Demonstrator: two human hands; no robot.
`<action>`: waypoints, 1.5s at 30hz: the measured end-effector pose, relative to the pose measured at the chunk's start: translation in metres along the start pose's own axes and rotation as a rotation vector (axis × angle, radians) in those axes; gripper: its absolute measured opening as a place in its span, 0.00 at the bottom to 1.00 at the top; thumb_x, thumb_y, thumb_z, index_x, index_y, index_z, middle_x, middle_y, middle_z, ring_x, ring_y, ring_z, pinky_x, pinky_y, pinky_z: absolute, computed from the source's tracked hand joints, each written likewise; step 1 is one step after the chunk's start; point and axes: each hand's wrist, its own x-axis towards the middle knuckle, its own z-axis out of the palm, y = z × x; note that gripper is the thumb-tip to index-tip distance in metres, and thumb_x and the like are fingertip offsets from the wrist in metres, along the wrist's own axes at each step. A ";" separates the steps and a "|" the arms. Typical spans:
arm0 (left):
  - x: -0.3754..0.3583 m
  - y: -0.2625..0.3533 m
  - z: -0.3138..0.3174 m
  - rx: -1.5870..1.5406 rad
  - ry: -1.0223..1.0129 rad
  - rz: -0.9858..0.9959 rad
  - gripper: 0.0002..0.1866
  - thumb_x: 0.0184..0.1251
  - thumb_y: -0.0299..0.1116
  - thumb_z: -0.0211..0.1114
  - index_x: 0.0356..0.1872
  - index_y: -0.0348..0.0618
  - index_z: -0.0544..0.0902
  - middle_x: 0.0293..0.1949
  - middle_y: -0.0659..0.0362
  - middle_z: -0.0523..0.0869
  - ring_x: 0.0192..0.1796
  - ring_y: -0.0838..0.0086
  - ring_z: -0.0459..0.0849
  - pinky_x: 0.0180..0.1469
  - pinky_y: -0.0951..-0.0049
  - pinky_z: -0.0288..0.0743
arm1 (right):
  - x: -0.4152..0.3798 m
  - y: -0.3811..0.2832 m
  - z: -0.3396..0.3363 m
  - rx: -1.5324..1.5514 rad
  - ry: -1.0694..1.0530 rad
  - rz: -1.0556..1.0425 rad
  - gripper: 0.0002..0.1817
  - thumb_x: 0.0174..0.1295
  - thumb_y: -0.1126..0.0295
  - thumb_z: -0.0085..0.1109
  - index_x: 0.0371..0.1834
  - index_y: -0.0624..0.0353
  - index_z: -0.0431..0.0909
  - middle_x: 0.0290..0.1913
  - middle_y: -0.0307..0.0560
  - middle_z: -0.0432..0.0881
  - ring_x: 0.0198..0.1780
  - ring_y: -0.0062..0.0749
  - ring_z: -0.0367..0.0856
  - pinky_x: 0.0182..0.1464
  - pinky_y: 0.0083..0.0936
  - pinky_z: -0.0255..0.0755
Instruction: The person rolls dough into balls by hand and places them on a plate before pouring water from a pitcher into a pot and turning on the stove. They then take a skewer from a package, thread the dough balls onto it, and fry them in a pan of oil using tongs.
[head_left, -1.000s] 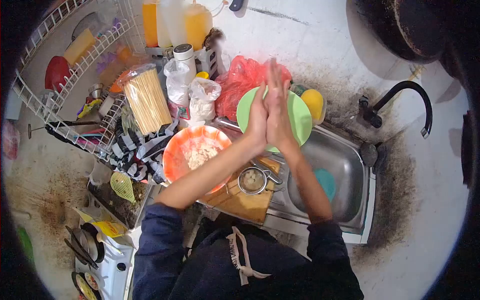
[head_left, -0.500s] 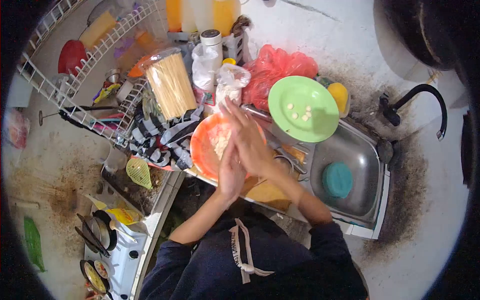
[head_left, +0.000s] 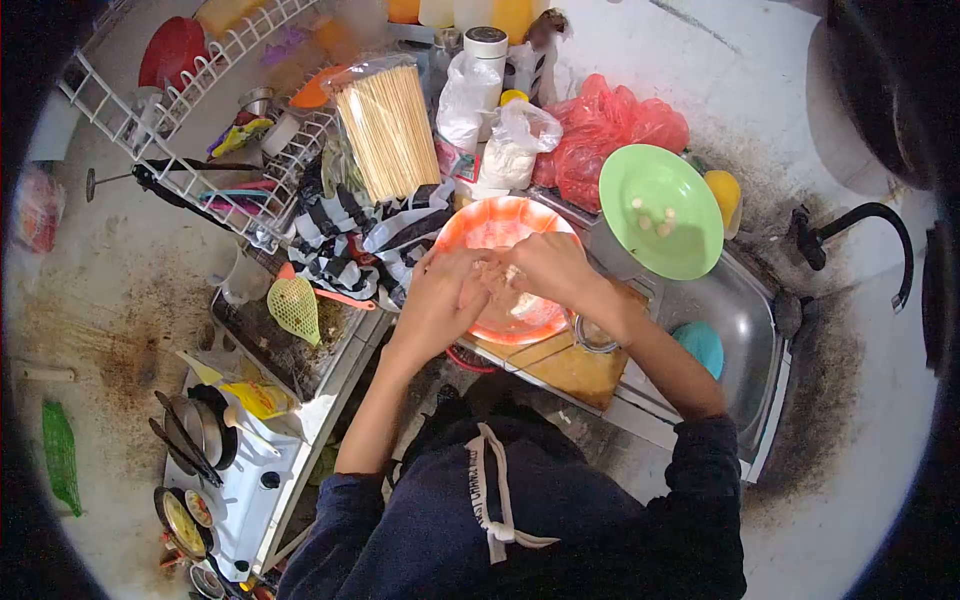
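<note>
An orange and white bowl (head_left: 490, 215) stands on the counter with pale, crumbly dough (head_left: 522, 305) inside. My left hand (head_left: 442, 300) reaches over its left side with curled fingers at the dough. From the right, my right hand (head_left: 552, 268) bends its closed fingers down into the same dough, close to the left fingertips. The backs of both hands cover part of the bowl, so the exact grip is partly hidden. A green plate (head_left: 655, 180) right of the bowl carries several small pale dough pieces (head_left: 669, 215).
A wooden board (head_left: 565, 375) lies below the bowl, with the metal sink (head_left: 745, 330) to its right. Behind are a bag of skewers (head_left: 390, 130), a bag of white powder (head_left: 507, 165) and a red plastic bag (head_left: 590, 150). A stove (head_left: 250, 485) sits at lower left.
My palms were pressed together above the bowl; now they have parted and come down, with fingers bent into the dough. The view has shifted, so the counter things appear farther right.
</note>
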 end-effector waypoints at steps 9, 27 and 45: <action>-0.007 -0.010 0.017 0.140 0.012 0.011 0.20 0.54 0.34 0.55 0.51 0.47 0.70 0.45 0.55 0.75 0.54 0.62 0.70 0.63 0.46 0.41 | -0.004 0.005 0.011 0.126 0.125 -0.009 0.08 0.44 0.71 0.59 0.29 0.58 0.81 0.26 0.51 0.80 0.30 0.41 0.79 0.34 0.33 0.72; 0.025 -0.005 0.022 0.201 0.001 0.042 0.24 0.47 0.38 0.65 0.48 0.48 0.72 0.43 0.61 0.78 0.50 0.69 0.73 0.57 0.48 0.44 | -0.012 0.018 0.001 0.784 0.187 0.126 0.11 0.46 0.74 0.61 0.35 0.63 0.79 0.31 0.46 0.82 0.32 0.27 0.81 0.38 0.23 0.73; 0.048 -0.016 0.030 0.344 -0.094 0.020 0.13 0.48 0.39 0.65 0.37 0.53 0.80 0.33 0.64 0.81 0.39 0.71 0.76 0.48 0.57 0.52 | -0.021 0.020 -0.018 0.917 0.273 0.244 0.09 0.50 0.78 0.59 0.35 0.65 0.77 0.35 0.45 0.81 0.38 0.24 0.80 0.40 0.21 0.74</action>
